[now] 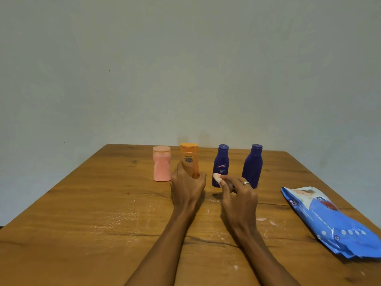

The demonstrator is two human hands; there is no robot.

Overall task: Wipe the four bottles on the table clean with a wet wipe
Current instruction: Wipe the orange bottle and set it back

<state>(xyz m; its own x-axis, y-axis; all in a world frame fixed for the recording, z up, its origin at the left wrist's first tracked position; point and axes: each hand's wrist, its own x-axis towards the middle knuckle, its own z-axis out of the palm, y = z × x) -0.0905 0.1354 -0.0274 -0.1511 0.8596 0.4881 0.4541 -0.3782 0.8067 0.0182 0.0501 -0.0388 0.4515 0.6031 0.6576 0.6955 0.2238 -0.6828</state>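
Here, on the wooden counter (82, 213), the left hand (186, 186) grips the orange bottle (189, 159), the right hand (239, 195) pinches a crumpled wet wipe (217, 177) just before a blue bottle (221, 162), with the pink bottle (162, 163) and second blue bottle (253, 164) flanking behind.

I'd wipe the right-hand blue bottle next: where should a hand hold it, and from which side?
Probably round the lower body of the right blue bottle, coming from its right. It stands upright and widens below a narrow neck, so the body gives the steadier hold. Its right side is open table; the right hand, pinching the wipe, sits just left of it.
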